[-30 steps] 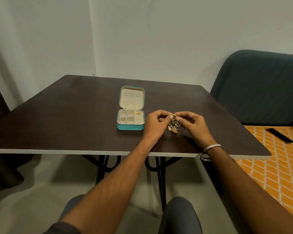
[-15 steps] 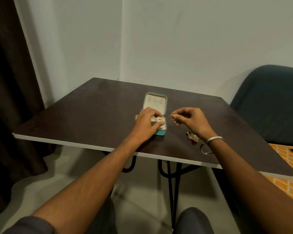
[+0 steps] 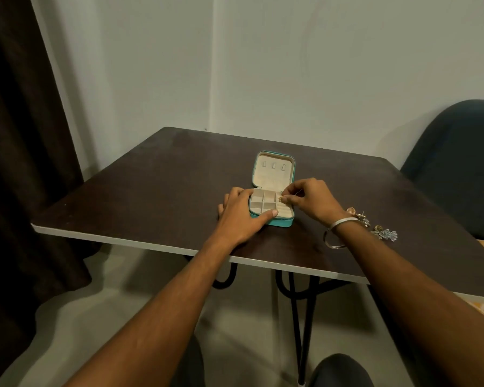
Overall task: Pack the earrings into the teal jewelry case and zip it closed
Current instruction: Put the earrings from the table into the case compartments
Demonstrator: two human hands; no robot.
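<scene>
Centre of frame: my left hand (image 3: 242,212) lies flat against the teal jewelry case (image 3: 273,191), fingers straight along its left wall, thumb on the front rim, steadying it on the dark table (image 3: 151,191). My right hand (image 3: 309,201) pinches a small gold earring (image 3: 280,199) between thumb and fingertip over the case's right compartments. The earring looks light, stiff and easily dropped, best held by its body. Remaining earrings (image 3: 380,229) lie at right, beside my wrist, well apart from the case.
</scene>
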